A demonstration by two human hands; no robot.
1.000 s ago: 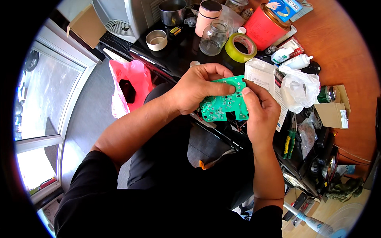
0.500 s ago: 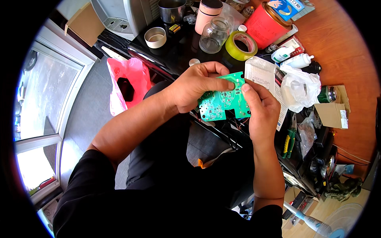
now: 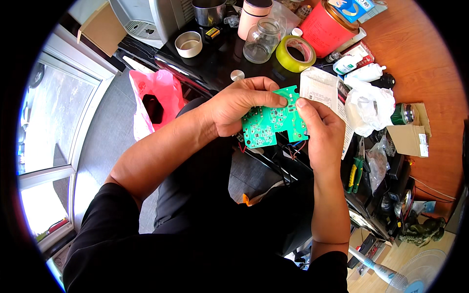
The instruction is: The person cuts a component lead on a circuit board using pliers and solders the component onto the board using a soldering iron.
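Observation:
A green circuit board (image 3: 267,126) is held up over my lap, its soldered side with small parts facing me. My left hand (image 3: 239,103) grips its upper left, the thumb lying across the face and the fingers hidden behind. On the other side, my right hand (image 3: 321,128) pinches the right edge, thumb on top. Red and dark wires (image 3: 299,149) show just below the board. Right behind the hands lies a printed paper sheet (image 3: 318,88) on the table's edge.
Along the black tabletop stand a metal bowl (image 3: 188,44), a glass jar (image 3: 261,41), a yellow tape roll (image 3: 296,52) and a red canister (image 3: 328,23). Pliers (image 3: 356,173) and a white plastic bag (image 3: 370,108) lie at right. A pink bag (image 3: 155,100) stands on the floor at left.
The board has tilted slightly and shifted a little left in my hands. Both hands keep their grip.

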